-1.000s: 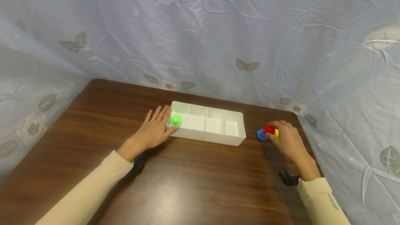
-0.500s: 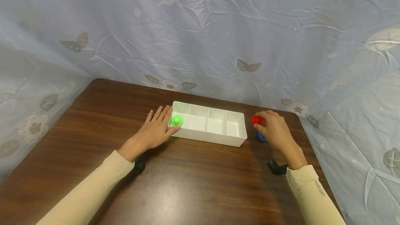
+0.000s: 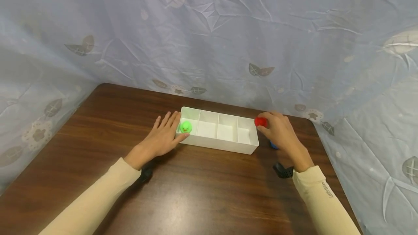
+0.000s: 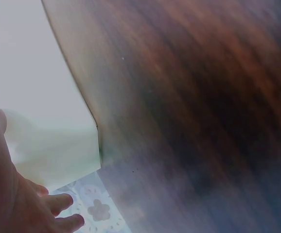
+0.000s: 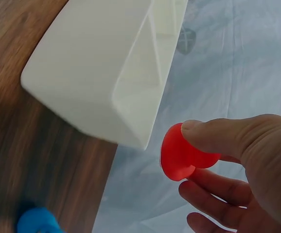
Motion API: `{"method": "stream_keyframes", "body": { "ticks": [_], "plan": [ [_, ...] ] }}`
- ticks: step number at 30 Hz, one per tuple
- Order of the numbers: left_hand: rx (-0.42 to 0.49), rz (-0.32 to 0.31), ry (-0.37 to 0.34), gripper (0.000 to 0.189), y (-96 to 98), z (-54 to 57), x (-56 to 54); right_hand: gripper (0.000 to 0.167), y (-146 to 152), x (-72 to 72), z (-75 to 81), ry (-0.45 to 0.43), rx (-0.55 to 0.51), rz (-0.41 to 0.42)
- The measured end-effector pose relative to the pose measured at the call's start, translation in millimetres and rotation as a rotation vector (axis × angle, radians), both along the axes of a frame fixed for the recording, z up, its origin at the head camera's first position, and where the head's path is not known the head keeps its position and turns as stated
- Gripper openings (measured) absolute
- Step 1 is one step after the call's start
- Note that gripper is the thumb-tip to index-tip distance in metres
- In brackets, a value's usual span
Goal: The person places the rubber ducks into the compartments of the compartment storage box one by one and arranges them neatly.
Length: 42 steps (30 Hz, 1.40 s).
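A white box (image 3: 215, 145) with several compartments in a row stands on the table. My left hand (image 3: 160, 137), fingers spread, rests against its left end. In the leftmost compartment sits a small green rubber duck (image 3: 185, 126). My right hand (image 3: 279, 130) pinches a small red rubber duck (image 5: 182, 153) between thumb and fingers, just off the box's right end; its face is turned out of sight. In the right wrist view the duck is apart from the box rim. A blue rubber duck (image 5: 38, 221) stands on the table below, mostly covered by my right hand in the head view.
The dark wooden table (image 3: 202, 191) reaches to a patterned grey-blue cloth (image 3: 209, 46) hanging behind it and at both sides. A black wrist-camera mount (image 3: 282, 170) juts from my right wrist, and another black mount (image 3: 146, 174) sits under the left wrist.
My right hand has carried the red duck leftward and away from me, from beside the blue duck to the box's right end. The yellow piece seen earlier is now hidden. My left hand stays put.
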<state>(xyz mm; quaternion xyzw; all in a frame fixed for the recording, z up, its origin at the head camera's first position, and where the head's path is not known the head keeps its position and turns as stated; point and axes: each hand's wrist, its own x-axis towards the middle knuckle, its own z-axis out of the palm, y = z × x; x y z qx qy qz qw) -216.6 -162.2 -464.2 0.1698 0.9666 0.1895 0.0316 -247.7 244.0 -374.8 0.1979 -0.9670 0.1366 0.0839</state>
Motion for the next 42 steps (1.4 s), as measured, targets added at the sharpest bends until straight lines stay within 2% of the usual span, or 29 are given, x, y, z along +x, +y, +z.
{"method": "stream_keyframes", "body": {
  "ticks": [8,18,24,42],
  "plan": [
    [-0.004,0.000,0.000,0.095,-0.2,-0.1,0.6,0.028,-28,-4.6,2.2,0.027,-0.023,0.066],
    [0.005,0.000,-0.024,0.096,1.8,-2.9,2.1,0.031,-63,-5.7,2.9,-0.020,-0.020,0.090],
    [0.009,0.003,-0.015,0.096,1.7,-1.3,2.3,0.032,-81,-8.0,2.6,0.009,-0.018,0.133],
    [0.007,0.008,-0.015,0.096,0.2,-0.4,0.8,0.035,-127,-11.9,-1.2,-0.059,0.049,0.160]
  ]
}}
